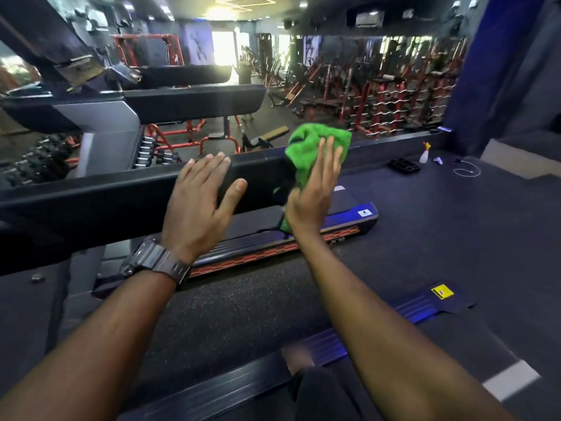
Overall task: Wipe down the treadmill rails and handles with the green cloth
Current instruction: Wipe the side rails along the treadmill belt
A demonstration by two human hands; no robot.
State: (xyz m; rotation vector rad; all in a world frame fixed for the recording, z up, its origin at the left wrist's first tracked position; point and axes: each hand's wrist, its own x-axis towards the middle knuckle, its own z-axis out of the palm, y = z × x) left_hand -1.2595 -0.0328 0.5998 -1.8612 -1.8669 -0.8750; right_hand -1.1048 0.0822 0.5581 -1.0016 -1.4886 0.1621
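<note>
**Green cloth working the end of the treadmill rail**

Green cloth [315, 147] is being pressed against the right end of the black treadmill rail [106, 202] by the right hand [312, 196], fingers straight and flat on the fabric. The left hand [197, 205] is resting open on the rail just beside it, fingers spread, holding nothing. Wiping well probably means keeping the palm flat, wrapping the cloth round the rail's end, and steadying with the free hand. On the treadmill's side strip [273, 250] only "X10" is showing; other labels are too small to read. A spray bottle [424, 153] is standing far right on the floor.

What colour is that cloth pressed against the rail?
Bright green; the cloth shows best in the head view, under the right hand.
</note>
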